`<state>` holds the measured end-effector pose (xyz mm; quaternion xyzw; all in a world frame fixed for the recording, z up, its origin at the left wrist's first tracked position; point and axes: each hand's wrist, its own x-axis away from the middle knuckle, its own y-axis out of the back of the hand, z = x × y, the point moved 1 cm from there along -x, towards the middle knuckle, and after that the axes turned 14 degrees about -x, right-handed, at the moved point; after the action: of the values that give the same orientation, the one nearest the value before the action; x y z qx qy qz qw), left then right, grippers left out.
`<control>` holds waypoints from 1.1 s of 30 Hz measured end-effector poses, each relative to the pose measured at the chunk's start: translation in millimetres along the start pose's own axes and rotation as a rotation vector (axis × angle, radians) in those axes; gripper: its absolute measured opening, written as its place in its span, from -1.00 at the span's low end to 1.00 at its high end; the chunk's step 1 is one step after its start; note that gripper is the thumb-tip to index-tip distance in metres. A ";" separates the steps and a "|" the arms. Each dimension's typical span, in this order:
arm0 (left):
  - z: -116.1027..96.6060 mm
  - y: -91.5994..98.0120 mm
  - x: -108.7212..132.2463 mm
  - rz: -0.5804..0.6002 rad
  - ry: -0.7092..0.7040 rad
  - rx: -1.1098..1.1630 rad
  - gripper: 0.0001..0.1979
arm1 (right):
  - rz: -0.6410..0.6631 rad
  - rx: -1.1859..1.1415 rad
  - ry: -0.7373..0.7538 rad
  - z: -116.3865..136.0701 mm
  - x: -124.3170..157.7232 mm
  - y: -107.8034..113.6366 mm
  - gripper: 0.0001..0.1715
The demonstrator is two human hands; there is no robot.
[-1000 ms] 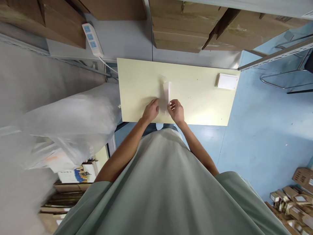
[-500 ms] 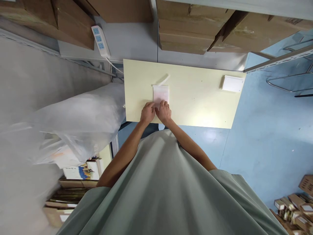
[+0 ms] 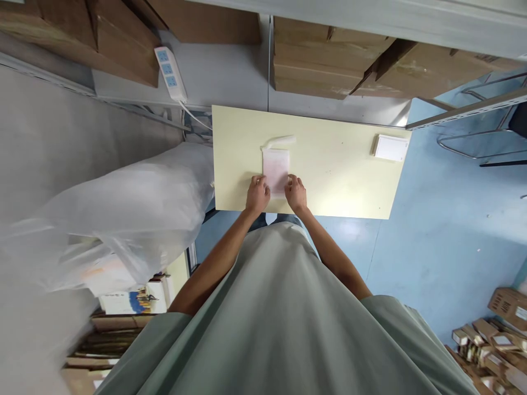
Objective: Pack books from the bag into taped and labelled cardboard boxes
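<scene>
A small pale pink flat pouch (image 3: 275,168) lies on the cream table (image 3: 337,175), with a white strip (image 3: 280,142) curling at its far end. My left hand (image 3: 257,194) holds the pouch's near left corner, fingers curled. My right hand (image 3: 295,192) grips the near right corner in the same way. Both hands rest near the table's front edge.
A white flat box (image 3: 391,147) sits at the table's far right corner. A big clear plastic bag (image 3: 123,203) bulges at the left. Cardboard boxes (image 3: 329,60) and a power strip (image 3: 169,67) lie beyond the table. Small cartons (image 3: 489,345) are piled on the blue floor.
The pouch went from standing on edge and blurred to lying flat on the table. My hands came together at its near edge, then spread to its two near corners.
</scene>
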<state>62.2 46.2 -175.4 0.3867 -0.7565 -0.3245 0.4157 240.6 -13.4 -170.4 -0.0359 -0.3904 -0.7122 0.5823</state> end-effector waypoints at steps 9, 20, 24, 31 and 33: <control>27.8 22.7 -7.7 -0.051 -0.036 0.029 -0.50 | -0.062 -0.019 -0.034 36.0 -5.8 -31.7 -0.47; 110.7 86.3 -70.5 -0.087 0.027 -0.029 -0.47 | -0.001 -0.014 0.011 128.1 -73.0 -102.6 -0.45; 116.4 93.8 -80.3 -0.061 0.023 -0.024 -0.43 | -0.010 -0.002 -0.011 139.3 -84.1 -108.0 -0.47; 105.6 95.1 -67.3 -0.059 0.018 -0.016 -0.42 | 0.078 0.007 0.054 138.0 -76.4 -91.5 -0.39; 100.9 99.2 -58.6 -0.063 0.016 -0.023 -0.45 | 0.099 0.004 0.089 136.3 -67.8 -80.6 -0.38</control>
<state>-37.0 162.0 -161.8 0.4081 -0.7369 -0.3430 0.4156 138.1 123.8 -151.8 -0.0221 -0.3633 -0.6826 0.6337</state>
